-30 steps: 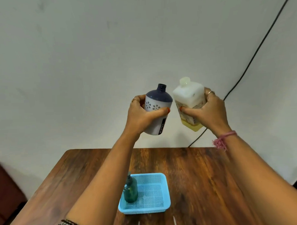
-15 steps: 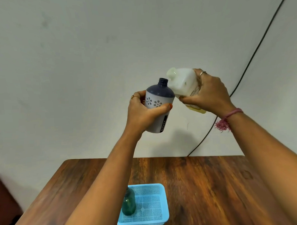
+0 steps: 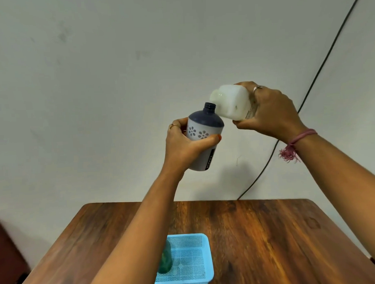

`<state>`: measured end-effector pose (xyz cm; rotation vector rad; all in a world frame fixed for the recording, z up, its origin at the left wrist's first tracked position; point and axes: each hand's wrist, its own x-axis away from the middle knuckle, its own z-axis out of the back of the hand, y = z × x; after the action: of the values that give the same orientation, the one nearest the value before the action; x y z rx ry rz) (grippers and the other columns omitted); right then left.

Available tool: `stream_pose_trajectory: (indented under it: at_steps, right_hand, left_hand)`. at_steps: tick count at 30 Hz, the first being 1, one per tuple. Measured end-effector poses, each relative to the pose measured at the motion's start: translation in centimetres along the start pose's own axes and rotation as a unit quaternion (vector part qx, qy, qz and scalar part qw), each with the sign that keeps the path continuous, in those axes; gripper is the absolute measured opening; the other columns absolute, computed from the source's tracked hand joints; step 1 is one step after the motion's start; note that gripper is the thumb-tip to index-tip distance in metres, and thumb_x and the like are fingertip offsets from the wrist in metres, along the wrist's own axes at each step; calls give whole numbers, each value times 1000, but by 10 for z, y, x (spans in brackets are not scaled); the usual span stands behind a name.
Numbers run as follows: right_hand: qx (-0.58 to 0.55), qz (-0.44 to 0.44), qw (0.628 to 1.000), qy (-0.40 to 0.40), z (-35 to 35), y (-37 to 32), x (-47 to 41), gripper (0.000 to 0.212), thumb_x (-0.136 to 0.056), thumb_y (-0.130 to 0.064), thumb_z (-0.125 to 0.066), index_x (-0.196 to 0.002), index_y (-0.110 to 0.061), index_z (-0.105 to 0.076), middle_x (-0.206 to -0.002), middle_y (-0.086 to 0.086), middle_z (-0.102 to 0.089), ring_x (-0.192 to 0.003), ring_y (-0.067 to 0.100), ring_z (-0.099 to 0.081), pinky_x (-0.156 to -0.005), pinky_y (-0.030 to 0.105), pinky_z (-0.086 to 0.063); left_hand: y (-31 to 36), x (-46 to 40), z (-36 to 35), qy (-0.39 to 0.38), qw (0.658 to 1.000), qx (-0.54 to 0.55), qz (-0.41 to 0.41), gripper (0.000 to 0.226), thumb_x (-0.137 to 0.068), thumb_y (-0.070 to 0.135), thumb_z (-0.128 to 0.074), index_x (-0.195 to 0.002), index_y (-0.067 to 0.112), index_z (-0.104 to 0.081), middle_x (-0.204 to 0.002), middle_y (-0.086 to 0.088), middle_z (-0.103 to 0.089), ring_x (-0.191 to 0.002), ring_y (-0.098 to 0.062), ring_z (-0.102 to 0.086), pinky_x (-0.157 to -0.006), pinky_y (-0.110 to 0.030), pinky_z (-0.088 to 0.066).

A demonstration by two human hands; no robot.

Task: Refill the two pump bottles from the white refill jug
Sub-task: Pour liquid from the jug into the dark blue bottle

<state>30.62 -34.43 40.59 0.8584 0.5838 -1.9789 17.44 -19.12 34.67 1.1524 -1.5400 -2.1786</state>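
On the tabletop (image 3: 260, 241) nearest the viewer, a blue basket (image 3: 205, 268) is holding a green bottle (image 3: 165, 261), likely the second one awaiting its turn. Higher and farther out, the left hand (image 3: 182, 146) is gripping the purple-topped pump bottle (image 3: 203, 132) upright with its neck open, well above the wood. The right hand (image 3: 270, 113) is clasping the white refill jug (image 3: 232, 102), tipping it sideways so its spout is sitting just above that neck, apparently ready to pour. Beyond, a black cable (image 3: 320, 67) is running down the wall, obstructing nothing.

A plain pale wall (image 3: 137, 79) fills the far side. A black cable (image 3: 320, 67) runs diagonally down it on the right. The wooden counter (image 3: 271, 245) stands near, against the wall.
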Motion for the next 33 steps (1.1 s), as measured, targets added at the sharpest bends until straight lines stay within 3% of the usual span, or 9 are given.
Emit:
stream_pose_trajectory:
  at_steps: [6, 11, 25, 33]
  right_hand:
    - [43, 35, 998, 16, 4, 4, -1, 76, -65, -29, -80, -134, -22, -49, -118, 5, -64, -96, 30, -61, -70, 26, -41]
    - [60, 54, 996, 27, 6, 3, -2, 77, -64, -24, -80, -135, -20, -50, -122, 6, -64, -99, 33, -61, -77, 38, -51]
    - [94, 90, 990, 55, 8, 1, -4, 79, -62, -20, -84, -134, -16, -53, -122, 10, -65, -101, 35, -63, -84, 42, -51]
    - [108, 102, 987, 64, 7, 2, -4, 81, -60, -20, -86, -134, -14, -52, -124, 13, -63, -105, 37, -62, -88, 45, -50]
  left_hand:
    - [-2, 2, -3, 0, 1000, 4, 4, 66, -63, 26, -86, -114, 20, -45, -106, 3, -55, -84, -6, -58, -62, -14, -46]
    - [-3, 3, -5, -1, 1000, 3, 6, 67, -62, 27, -87, -115, 20, -45, -108, 2, -56, -84, -6, -58, -62, -15, -46]
    - [-5, 4, -4, -1, 1000, 8, 9, 68, -62, 26, -87, -116, 20, -46, -110, 0, -56, -85, -6, -59, -63, -15, -47]
    - [-5, 6, -2, 4, 1000, 12, 9, 70, -61, 25, -87, -118, 17, -47, -103, 6, -55, -82, -4, -58, -55, -9, -46]
